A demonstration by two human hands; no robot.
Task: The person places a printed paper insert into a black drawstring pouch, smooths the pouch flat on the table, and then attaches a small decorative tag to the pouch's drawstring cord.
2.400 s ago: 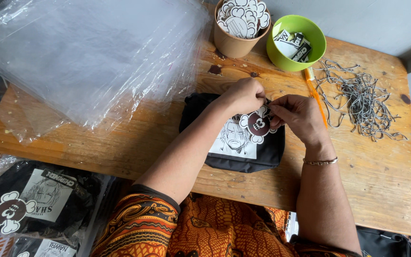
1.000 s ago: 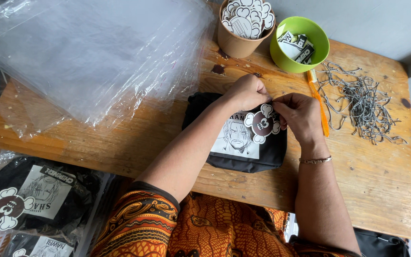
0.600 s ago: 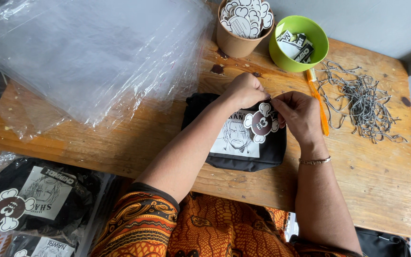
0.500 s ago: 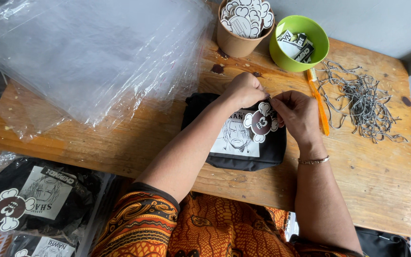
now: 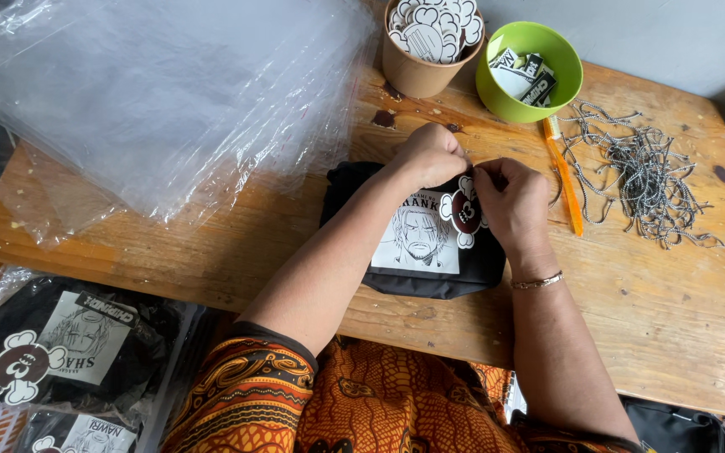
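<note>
Far left of the counter (image 5: 211, 260): stack of clear plastic bags (image 5: 161, 92), limp and slippery; off the counter's edge, lower left, bagged black pouches (image 5: 52, 361). Centre: black pouch (image 5: 417, 252) lying flat on the counter right in front of me, soft fabric, light, floppy, with a white printed panel showing a drawn face. Best held by its top edge, where the tag goes. My left hand (image 5: 430, 155) is curled in a pinch grip at the pouch's top edge; my right hand (image 5: 513, 201) pinches the flower-shaped card tag (image 5: 463, 211), white petals with a dark round face, thin, stiff, easily creased. Behind: brown cup (image 5: 417, 71) of similar tags, green bowl (image 5: 530, 80) of labels. Right: orange pen (image 5: 564, 180), then a tangled pile of ball chains (image 5: 639, 172), loose and snaggy.
</note>
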